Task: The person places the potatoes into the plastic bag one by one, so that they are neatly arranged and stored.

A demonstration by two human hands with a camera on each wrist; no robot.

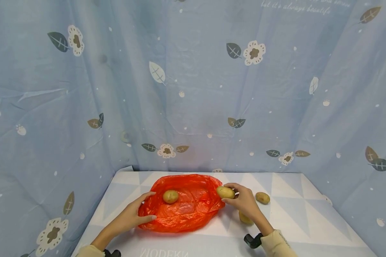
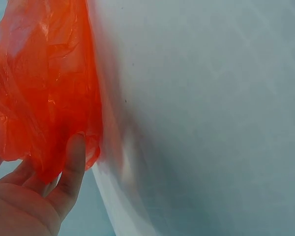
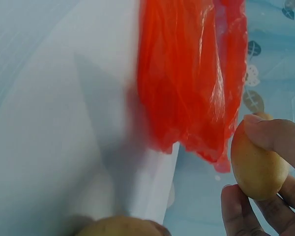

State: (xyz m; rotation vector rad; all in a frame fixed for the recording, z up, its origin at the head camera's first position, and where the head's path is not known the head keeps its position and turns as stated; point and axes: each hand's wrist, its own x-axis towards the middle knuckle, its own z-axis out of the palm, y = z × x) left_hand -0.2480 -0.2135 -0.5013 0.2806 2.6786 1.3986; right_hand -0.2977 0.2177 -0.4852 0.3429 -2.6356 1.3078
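Observation:
A red plastic bag [image 1: 186, 219] lies spread with its mouth up, and one potato [image 1: 171, 196] sits inside its left part. My left hand [image 1: 132, 217] holds the bag's left side; the left wrist view shows its thumb [image 2: 74, 162] against the red plastic. At the bag's right rim, my right hand [image 1: 245, 203] pinches another potato [image 1: 224, 192] between thumb and fingers. That held potato [image 3: 258, 164] is raised beside the bag in the right wrist view. Under the right wrist lies a potato [image 1: 245, 218], partly hidden by the arm.
Farther right on the white patterned table [image 1: 286, 217] lies one more potato [image 1: 262, 197]. A blue curtain [image 1: 193, 107] with leaves and flowers hangs behind the table and on both sides.

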